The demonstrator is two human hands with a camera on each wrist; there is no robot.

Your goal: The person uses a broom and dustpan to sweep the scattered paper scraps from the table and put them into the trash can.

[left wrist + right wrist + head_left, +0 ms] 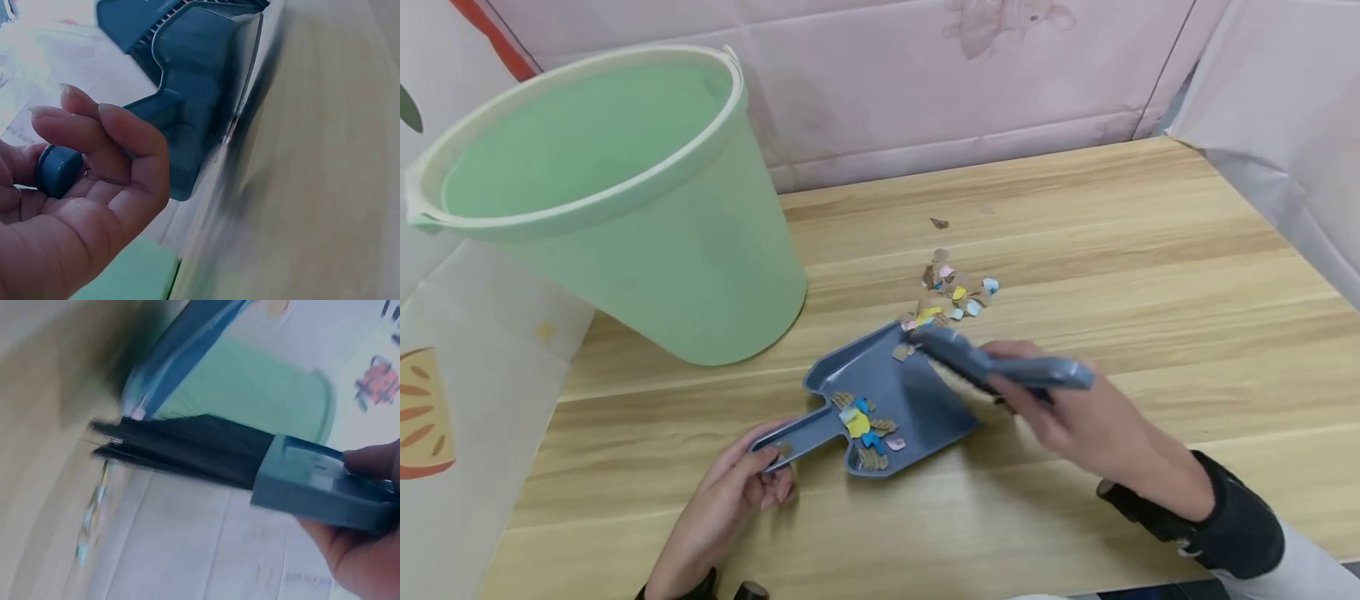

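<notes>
A blue dustpan [917,400] lies on the wooden table [1150,250], with coloured paper scraps [867,429] heaped near its handle end. My left hand [741,483] grips the dustpan handle [59,170], fingers curled round it. My right hand [1075,417] holds a blue brush [992,362] by its handle, its dark bristles [187,450] over the pan's front lip. A small pile of paper scraps [951,292] lies on the table just beyond the pan.
A large green bucket [625,200] stands at the back left, close to the dustpan. One stray scrap [938,223] lies farther back. Pink padded wall [925,75] runs behind the table; white sheeting [1285,125] hangs at the right.
</notes>
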